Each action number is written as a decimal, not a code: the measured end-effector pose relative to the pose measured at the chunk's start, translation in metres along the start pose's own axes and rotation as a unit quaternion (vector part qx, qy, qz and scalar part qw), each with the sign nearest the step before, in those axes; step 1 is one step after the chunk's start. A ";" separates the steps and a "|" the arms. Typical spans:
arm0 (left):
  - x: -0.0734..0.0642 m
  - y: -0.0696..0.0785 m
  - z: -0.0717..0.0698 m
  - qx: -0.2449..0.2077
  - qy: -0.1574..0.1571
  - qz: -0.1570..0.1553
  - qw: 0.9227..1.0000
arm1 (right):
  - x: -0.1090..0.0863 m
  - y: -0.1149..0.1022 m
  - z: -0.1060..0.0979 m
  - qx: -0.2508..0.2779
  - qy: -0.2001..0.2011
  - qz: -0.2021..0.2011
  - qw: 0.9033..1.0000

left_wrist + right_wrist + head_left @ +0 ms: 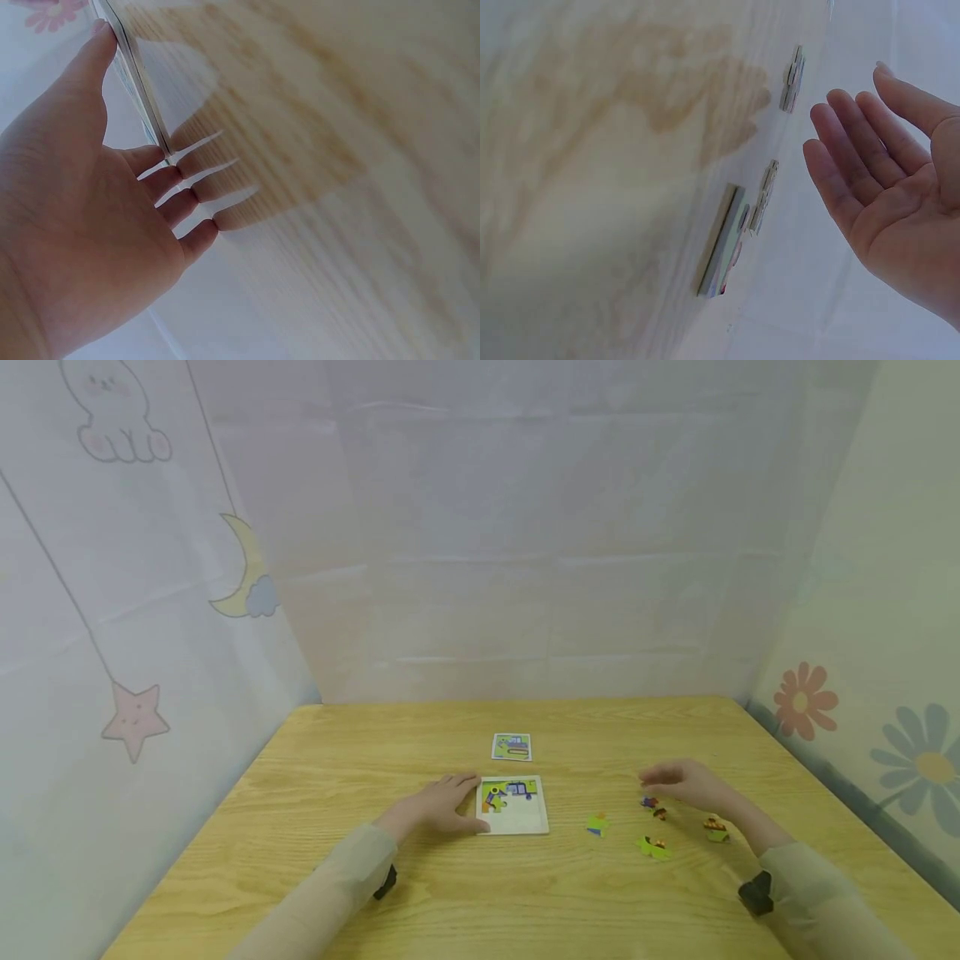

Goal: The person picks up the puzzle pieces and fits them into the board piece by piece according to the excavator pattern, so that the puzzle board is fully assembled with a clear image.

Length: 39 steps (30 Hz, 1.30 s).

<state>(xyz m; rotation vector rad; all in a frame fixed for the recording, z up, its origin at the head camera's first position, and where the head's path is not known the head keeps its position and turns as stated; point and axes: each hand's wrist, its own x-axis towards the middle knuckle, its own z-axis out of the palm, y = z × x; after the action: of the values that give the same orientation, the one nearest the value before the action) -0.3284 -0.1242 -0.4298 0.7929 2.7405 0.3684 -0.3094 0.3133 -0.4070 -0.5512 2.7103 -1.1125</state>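
Note:
A white-framed puzzle board point(525, 817) lies on the table, its upper part filled with pieces showing a purple and green vehicle picture. My left hand point(442, 803) rests at its left side, thumb on the near left corner and fingertips by the far left corner. In the left wrist view the left hand point(105, 202) has its fingers extended along the board's edge point(142, 82), fingertips down at the table. Off to the right, my right hand point(686, 783) hovers over small dark puzzle pieces point(651, 803). Nothing is in the right hand point(892, 172), its fingers loosely extended.
Loose green pieces lie between board and right hand: one with blue point(597, 825), another with orange point(654, 847). A further puzzle piece point(716, 830) lies under the right wrist. Beyond the board is a small picture card point(512, 747). Printed cloth walls point(480, 568) border the wooden table point(375, 735).

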 end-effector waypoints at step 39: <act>-0.005 0.004 -0.002 -0.005 0.005 -0.001 1.000 | 0.001 0.004 0.012 -0.070 -0.019 0.056 0.996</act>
<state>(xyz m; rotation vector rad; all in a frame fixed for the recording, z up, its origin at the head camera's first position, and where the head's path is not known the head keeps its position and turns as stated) -0.3235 -0.1239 -0.4259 0.7874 2.7460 0.3864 -0.3081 0.3074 -0.4181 -0.4290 2.7635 -0.8814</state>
